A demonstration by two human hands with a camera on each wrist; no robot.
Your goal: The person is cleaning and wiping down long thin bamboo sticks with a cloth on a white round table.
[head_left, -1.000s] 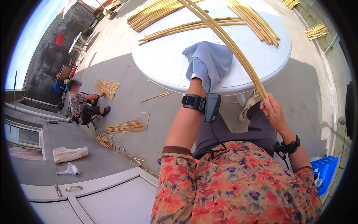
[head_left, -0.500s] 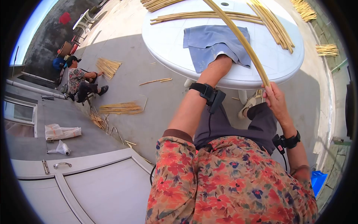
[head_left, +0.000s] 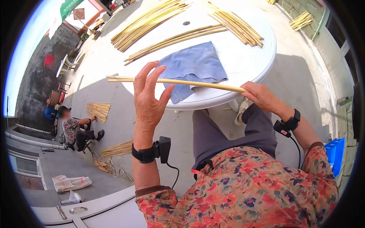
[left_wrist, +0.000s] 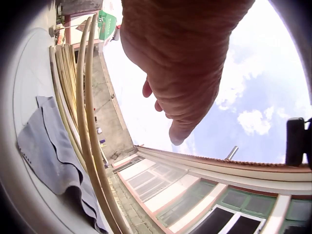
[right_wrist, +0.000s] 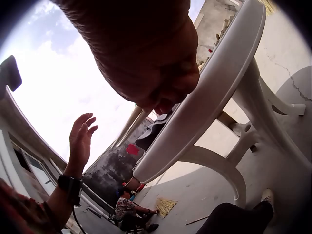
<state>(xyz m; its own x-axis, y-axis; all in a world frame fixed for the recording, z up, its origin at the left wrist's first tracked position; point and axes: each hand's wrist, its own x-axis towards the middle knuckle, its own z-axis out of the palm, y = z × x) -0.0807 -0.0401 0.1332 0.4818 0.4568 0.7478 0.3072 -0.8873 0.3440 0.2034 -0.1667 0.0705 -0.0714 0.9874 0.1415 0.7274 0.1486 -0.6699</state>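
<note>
My right hand (head_left: pixel 262 98) grips the thick ends of a couple of long yellow sticks (head_left: pixel 201 83) that reach leftward across the front of the table. My left hand (head_left: pixel 147 99) is raised near their far part, fingers spread and loosely bent, holding nothing; whether it touches the sticks cannot be told. In the left wrist view the sticks (left_wrist: pixel 90 122) stand apart from the left hand (left_wrist: pixel 178 63). A blue-grey cloth (head_left: pixel 194 62) lies rumpled on the white table (head_left: pixel 243 70), beyond the sticks. The right wrist view shows the right hand (right_wrist: pixel 151 63) dark, its fingers curled.
Several sticks lie in bundles on the table, one at the back left (head_left: pixel 146 24), another at the back right (head_left: pixel 237 26). A seated person (head_left: pixel 72 127) at the left handles a bundle (head_left: pixel 99 111) on the ground. A blue crate (head_left: pixel 334 154) stands at the right.
My left hand has come off the cloth and risen to the left, now bare and spread. The sticks in my right hand have swung down from pointing away to lying across, pointing left.
</note>
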